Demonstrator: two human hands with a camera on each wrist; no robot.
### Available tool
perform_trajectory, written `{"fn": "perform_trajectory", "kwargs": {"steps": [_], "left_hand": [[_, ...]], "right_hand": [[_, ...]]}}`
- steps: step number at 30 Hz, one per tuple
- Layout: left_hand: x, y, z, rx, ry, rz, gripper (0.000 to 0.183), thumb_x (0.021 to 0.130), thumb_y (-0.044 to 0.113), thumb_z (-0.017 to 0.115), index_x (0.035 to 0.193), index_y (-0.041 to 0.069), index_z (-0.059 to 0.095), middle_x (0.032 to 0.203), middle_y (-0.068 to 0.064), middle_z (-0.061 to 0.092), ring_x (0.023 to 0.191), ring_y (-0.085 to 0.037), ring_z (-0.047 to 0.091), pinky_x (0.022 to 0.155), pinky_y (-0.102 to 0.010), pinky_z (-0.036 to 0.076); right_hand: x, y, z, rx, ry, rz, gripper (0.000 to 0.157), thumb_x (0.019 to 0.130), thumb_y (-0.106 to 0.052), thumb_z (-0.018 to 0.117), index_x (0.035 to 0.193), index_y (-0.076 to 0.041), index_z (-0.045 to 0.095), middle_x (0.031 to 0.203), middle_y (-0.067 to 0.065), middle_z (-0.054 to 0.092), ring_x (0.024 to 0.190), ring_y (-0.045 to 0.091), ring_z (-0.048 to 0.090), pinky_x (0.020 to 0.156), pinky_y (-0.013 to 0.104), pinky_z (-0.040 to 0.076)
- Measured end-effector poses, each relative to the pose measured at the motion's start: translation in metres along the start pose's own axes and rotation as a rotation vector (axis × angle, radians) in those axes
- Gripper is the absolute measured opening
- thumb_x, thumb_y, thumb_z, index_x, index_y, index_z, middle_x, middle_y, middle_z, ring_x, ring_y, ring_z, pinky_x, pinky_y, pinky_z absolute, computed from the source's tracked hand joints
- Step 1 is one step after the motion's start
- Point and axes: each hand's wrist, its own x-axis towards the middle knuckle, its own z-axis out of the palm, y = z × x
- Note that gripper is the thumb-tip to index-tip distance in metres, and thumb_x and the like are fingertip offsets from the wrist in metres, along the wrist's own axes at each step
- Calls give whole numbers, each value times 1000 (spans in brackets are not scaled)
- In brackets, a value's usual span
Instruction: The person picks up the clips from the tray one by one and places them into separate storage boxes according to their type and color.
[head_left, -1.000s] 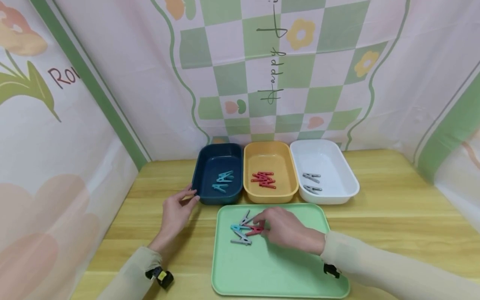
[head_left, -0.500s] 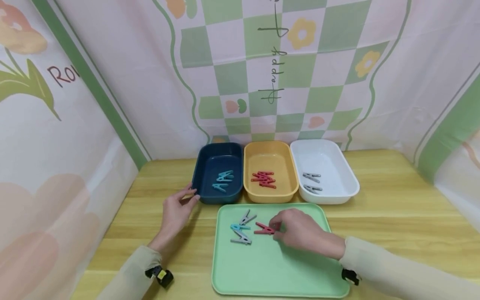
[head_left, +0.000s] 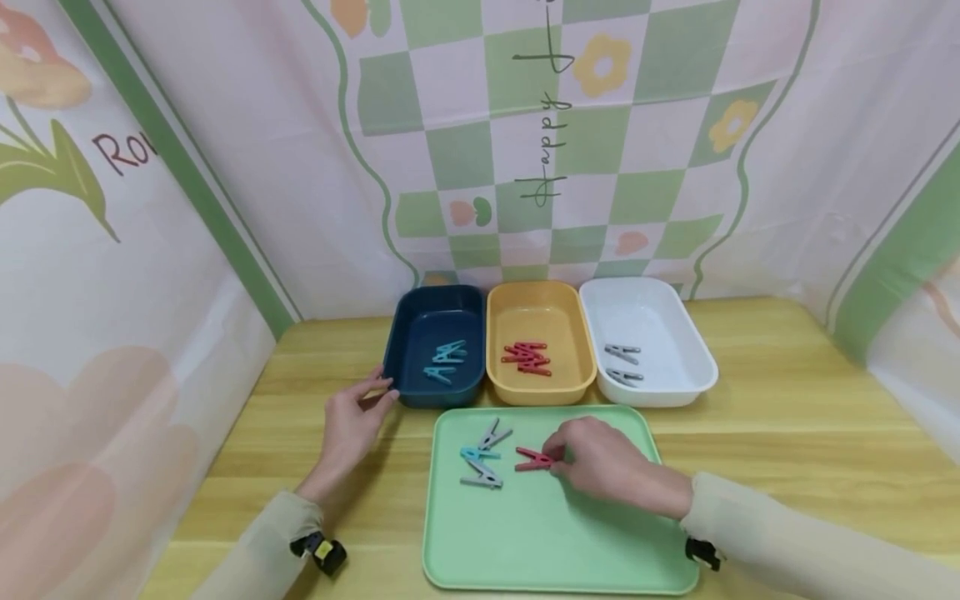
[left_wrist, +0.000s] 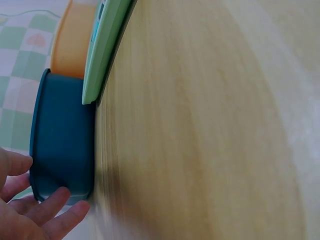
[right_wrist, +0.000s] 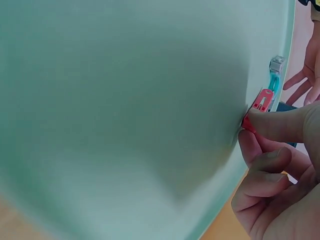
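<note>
My right hand (head_left: pixel 600 458) pinches a red clothespin (head_left: pixel 531 459) between thumb and forefinger, low over the green tray (head_left: pixel 555 542). In the right wrist view, the thumb covers part of that red clothespin (right_wrist: pixel 262 100). Left of it on the tray lie a teal clothespin (head_left: pixel 480 454) and two grey ones, an upper grey clothespin (head_left: pixel 495 437) and a lower grey clothespin (head_left: pixel 483 477), close together. My left hand (head_left: pixel 354 429) rests its fingertips at the near left corner of the dark blue bin (head_left: pixel 405 387). Its fingers (left_wrist: pixel 55 205) spread against the outside wall.
Behind the tray stand the blue bin with teal clothespins (head_left: pixel 450 353), a yellow bin (head_left: pixel 543 393) with red clothespins (head_left: pixel 528 357), and a white bin (head_left: pixel 675 350) with two grey clothespins (head_left: pixel 624 367). They sit side by side on a wooden table (head_left: pixel 787 433) before a patterned curtain (head_left: pixel 525 150).
My right hand has drawn the red clothespin rightward, away from the teal and grey clothespins on the tray. The left hand has stayed at the blue bin.
</note>
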Motion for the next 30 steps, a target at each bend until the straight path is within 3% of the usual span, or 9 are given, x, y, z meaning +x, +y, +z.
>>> {"fn": "perform_trajectory", "kwargs": {"steps": [7,15,30], "left_hand": [[-1,0,1,-10,6,1,25,95,-1,77,119,-7,74,145,-18,61,111,-34,73,85,-27,62],[0,0,0,-10,6,-5,25,96,0,77,120,-7,74,145,-18,61,110,-33,73,84,-27,62],[0,-2,1,-7,10,-2,24,96,-1,76,119,-7,74,146,-17,61,115,-33,71,86,-26,62]], "right_hand": [[-9,7,-6,-1,12,24,20,80,-9,88,89,-25,82,78,-20,67,76,8,57,71,34,53],[-6,8,-3,14,1,22,18,80,-18,92,95,-23,83,80,-20,67,76,8,57,69,31,52],[-9,9,-4,8,48,26,21,79,-10,90,95,-22,83,87,-16,72,84,10,63,77,40,56]]}}
